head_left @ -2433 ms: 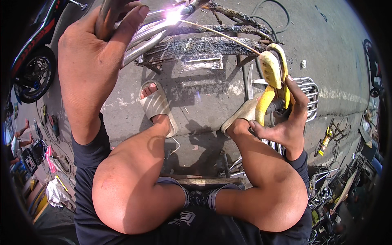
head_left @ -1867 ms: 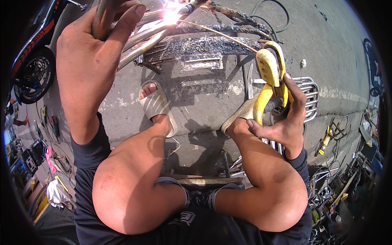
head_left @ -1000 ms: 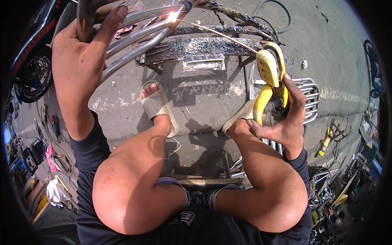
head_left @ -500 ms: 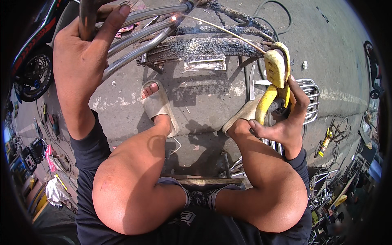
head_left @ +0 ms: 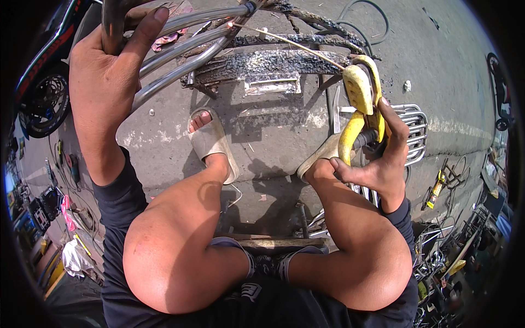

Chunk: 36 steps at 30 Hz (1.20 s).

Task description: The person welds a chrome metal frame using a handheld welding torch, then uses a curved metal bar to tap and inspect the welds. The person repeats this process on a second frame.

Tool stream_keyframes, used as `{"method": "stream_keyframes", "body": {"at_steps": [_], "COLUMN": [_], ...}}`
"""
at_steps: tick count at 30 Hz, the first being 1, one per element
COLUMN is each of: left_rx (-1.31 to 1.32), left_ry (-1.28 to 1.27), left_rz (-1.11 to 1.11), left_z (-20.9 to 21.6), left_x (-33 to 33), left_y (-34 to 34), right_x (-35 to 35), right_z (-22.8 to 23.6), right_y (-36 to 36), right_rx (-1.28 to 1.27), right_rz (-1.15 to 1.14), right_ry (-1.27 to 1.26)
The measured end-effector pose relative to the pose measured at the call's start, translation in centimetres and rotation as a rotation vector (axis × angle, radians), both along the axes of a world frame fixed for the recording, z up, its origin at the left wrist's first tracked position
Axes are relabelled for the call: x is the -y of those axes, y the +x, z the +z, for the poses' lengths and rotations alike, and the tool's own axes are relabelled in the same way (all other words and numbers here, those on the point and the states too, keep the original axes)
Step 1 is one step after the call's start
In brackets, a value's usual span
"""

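Note:
My left hand point(head_left: 101, 90) is closed around an upright, dull metal tube point(head_left: 112, 27) at the upper left. Shiny bent tubes point(head_left: 178, 64) run from beside it to a joint at the top centre. In my right hand point(head_left: 383, 164) is a yellow welding electrode holder point(head_left: 358, 90), the fingers wrapped round its handle. A thin welding rod point(head_left: 295, 41) sticks out of its jaw toward the upper left. The rod's tip meets the tubes near their joint, where a small reddish glow shows. Beneath the tubes stands a spatter-crusted metal stand point(head_left: 265, 63).
Bent shiny tubing point(head_left: 416, 134) lies on the ground right of my right hand. A cable point(head_left: 385, 27) loops at the top right. Motorcycle wheel point(head_left: 46, 101) at far left. Scrap metal and tools point(head_left: 443, 262) crowd the lower right; a yellow packet point(head_left: 436, 190) lies above them.
The electrode holder and rod have shifted slightly left, with my right hand's fingers. The bright spot at the rod's tip has shrunk and dimmed. My left hand and the tubes have moved slightly left.

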<state>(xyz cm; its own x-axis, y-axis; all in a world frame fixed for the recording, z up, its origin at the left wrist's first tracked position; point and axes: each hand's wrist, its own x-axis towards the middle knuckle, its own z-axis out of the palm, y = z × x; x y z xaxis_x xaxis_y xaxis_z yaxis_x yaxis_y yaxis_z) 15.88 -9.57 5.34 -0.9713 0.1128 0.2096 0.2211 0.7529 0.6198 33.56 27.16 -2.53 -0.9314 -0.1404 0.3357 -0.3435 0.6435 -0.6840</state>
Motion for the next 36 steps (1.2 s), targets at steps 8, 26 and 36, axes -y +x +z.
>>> {"method": "stream_keyframes", "body": {"at_steps": [8,26,36], "left_rx": [0.009,0.002,0.014], "left_ry": [-0.02,-0.058,-0.014], "left_rz": [-0.037,0.033,0.015], "left_z": [0.0,0.1,-0.3], "left_x": [0.5,1.2,1.9], "left_y": [-0.2,-1.2,-1.5], "right_x": [0.2,0.1,0.1], "right_z": [0.2,-0.2,-0.1], "right_y": [-0.1,-0.1,0.0], "right_rx": [-0.012,-0.018,0.008], "right_rz": [-0.008,0.023,0.019], "right_ry": [0.064,0.015,0.036]}}
